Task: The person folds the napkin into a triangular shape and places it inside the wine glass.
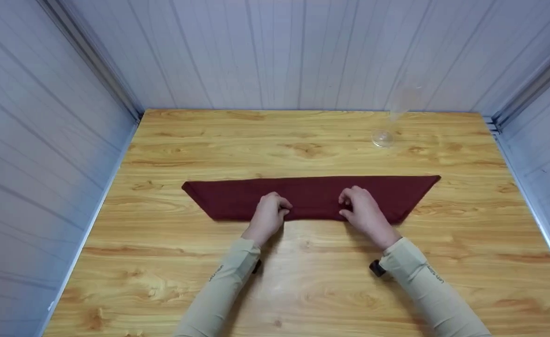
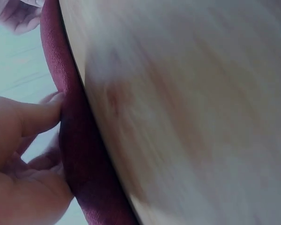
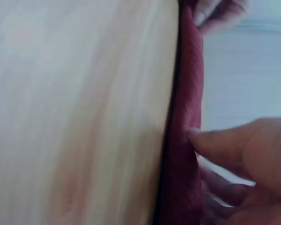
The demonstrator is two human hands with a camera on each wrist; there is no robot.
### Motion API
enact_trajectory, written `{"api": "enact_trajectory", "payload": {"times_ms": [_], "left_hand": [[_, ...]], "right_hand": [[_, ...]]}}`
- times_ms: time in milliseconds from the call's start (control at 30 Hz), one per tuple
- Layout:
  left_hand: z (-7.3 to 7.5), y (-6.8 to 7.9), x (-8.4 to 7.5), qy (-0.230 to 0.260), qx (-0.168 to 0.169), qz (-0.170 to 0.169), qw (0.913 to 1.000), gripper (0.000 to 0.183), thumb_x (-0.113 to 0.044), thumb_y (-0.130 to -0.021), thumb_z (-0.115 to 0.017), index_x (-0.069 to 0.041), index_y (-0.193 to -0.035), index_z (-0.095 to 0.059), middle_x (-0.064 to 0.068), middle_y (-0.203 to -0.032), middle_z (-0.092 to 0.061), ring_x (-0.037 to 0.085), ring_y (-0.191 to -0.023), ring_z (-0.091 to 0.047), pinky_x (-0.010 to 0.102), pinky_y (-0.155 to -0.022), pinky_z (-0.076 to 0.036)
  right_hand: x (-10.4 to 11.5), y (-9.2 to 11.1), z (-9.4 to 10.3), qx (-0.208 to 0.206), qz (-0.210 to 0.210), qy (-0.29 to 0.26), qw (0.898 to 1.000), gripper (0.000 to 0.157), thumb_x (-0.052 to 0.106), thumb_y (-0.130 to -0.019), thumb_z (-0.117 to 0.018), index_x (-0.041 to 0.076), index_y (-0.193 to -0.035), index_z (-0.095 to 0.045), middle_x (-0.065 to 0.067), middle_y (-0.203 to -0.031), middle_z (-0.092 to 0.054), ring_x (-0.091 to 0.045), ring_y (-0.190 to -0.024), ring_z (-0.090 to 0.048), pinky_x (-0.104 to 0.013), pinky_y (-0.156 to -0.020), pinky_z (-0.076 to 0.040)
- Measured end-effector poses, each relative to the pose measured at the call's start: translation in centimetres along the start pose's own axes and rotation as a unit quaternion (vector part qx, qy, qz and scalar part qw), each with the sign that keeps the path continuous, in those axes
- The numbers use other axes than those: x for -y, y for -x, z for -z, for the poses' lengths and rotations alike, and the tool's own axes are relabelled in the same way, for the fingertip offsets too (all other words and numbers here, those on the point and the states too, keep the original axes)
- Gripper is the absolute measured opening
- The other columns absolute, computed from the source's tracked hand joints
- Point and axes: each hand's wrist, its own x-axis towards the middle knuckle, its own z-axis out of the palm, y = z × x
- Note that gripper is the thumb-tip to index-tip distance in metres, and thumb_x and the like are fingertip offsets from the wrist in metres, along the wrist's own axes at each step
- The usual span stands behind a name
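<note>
Sleeves [image 1: 221, 290] lead to left hand [image 1: 266, 213] and right hand [image 1: 365, 213], fingers pinching burgundy cloth [image 1: 310, 192] at its six-o'clock edge, long axis nine-to-three.

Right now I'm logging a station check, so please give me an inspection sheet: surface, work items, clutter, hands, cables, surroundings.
Surface: wood-grain tabletop.
Work items: dark red cloth laid crosswise as a long band with slanted ends.
Clutter: clear stemmed glass standing beyond the cloth, right of centre.
Left hand: pinches the cloth at its near edge.
Right hand: thumb touches the near edge, fingers curled; whether it grips cannot be told.
Cables: nothing seen.
Surroundings: pale panelled walls at left, back and right.
</note>
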Motion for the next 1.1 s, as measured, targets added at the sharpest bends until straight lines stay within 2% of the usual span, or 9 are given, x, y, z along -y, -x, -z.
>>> {"api": "enact_trajectory", "payload": {"times_ms": [67,167,300,400,567,667,767,867,1100], "left_hand": [[0.0,0.0,-0.2,-0.017,-0.014,-0.003,0.9997,0.013,0.001,-0.085,-0.069,-0.008,-0.092,-0.074,0.001,-0.091,-0.060,0.021,-0.091,-0.054,0.031,-0.082,-0.048],[-0.3,0.2,-0.8,-0.044,-0.026,-0.042,0.9978,0.023,0.011,-0.084,-0.065,-0.009,-0.093,-0.073,0.001,-0.092,-0.060,0.020,-0.093,-0.054,0.030,-0.083,-0.048],[-0.8,0.8,-1.3,-0.082,-0.031,-0.090,0.9920,0.038,0.022,-0.080,-0.055,-0.005,-0.099,-0.073,0.005,-0.096,-0.067,0.020,-0.096,-0.061,0.032,-0.094,-0.046],[-0.7,1.3,-1.2,-0.077,-0.026,-0.079,0.9936,0.037,0.019,-0.083,-0.055,-0.003,-0.108,-0.071,0.007,-0.102,-0.069,0.022,-0.100,-0.062,0.035,-0.098,-0.044],[0.1,1.5,-0.6,0.037,0.009,-0.036,0.9986,0.039,0.011,-0.085,-0.061,0.000,-0.122,-0.060,0.010,-0.106,-0.068,0.023,-0.104,-0.062,0.033,-0.091,-0.049],[0.6,1.5,-0.2,0.112,0.035,-0.007,0.9930,0.043,0.011,-0.083,-0.065,0.000,-0.124,-0.058,0.010,-0.108,-0.067,0.021,-0.105,-0.061,0.031,-0.089,-0.050],[0.9,1.6,0.1,0.147,0.052,0.016,0.9876,0.042,0.012,-0.081,-0.068,0.000,-0.121,-0.060,0.010,-0.111,-0.066,0.020,-0.107,-0.060,0.030,-0.090,-0.049],[0.9,1.5,0.2,0.140,0.047,0.017,0.9889,0.038,0.013,-0.080,-0.069,-0.001,-0.115,-0.065,0.009,-0.111,-0.066,0.020,-0.106,-0.060,0.030,-0.090,-0.049],[0.3,1.4,-0.1,0.041,0.019,-0.014,0.9989,0.023,0.006,-0.084,-0.069,-0.003,-0.105,-0.072,0.007,-0.104,-0.069,0.020,-0.103,-0.063,0.029,-0.089,-0.049]], "right_hand": [[0.4,0.2,-0.2,-0.008,0.027,0.017,0.999,0.016,-0.006,-0.080,-0.072,0.007,-0.086,-0.064,-0.004,-0.085,-0.055,-0.020,-0.083,-0.053,-0.035,-0.074,-0.047],[0.9,0.7,-0.6,-0.008,0.056,0.024,0.998,0.020,-0.011,-0.082,-0.065,0.008,-0.088,-0.068,-0.002,-0.089,-0.060,-0.018,-0.086,-0.058,-0.033,-0.076,-0.050],[1.3,1.6,-0.8,-0.008,0.084,0.043,0.995,0.020,-0.007,-0.085,-0.063,0.006,-0.098,-0.071,-0.005,-0.097,-0.066,-0.021,-0.093,-0.063,-0.037,-0.081,-0.052],[1.2,2.2,-0.7,0.000,0.108,0.059,0.992,0.022,-0.004,-0.086,-0.065,0.004,-0.105,-0.071,-0.009,-0.103,-0.067,-0.025,-0.099,-0.063,-0.041,-0.085,-0.051],[0.3,2.2,-0.5,0.006,0.120,0.052,0.991,0.027,-0.005,-0.082,-0.069,0.004,-0.108,-0.070,-0.010,-0.108,-0.066,-0.026,-0.104,-0.061,-0.042,-0.089,-0.049],[-0.3,1.9,-0.3,0.010,0.111,0.033,0.993,0.028,-0.003,-0.080,-0.072,0.006,-0.106,-0.071,-0.007,-0.107,-0.067,-0.023,-0.103,-0.061,-0.040,-0.089,-0.049],[-0.6,1.5,-0.1,0.019,0.102,0.021,0.994,0.027,-0.001,-0.079,-0.075,0.007,-0.105,-0.072,-0.004,-0.104,-0.067,-0.020,-0.101,-0.062,-0.038,-0.088,-0.050],[-0.7,1.1,-0.1,0.024,0.096,0.026,0.995,0.026,-0.001,-0.078,-0.075,0.008,-0.103,-0.072,-0.003,-0.102,-0.067,-0.020,-0.099,-0.062,-0.039,-0.087,-0.050],[-0.7,0.8,-0.1,0.032,0.103,0.055,0.993,0.021,0.000,-0.082,-0.069,0.008,-0.101,-0.071,-0.003,-0.099,-0.068,-0.019,-0.096,-0.063,-0.039,-0.085,-0.050]]}}
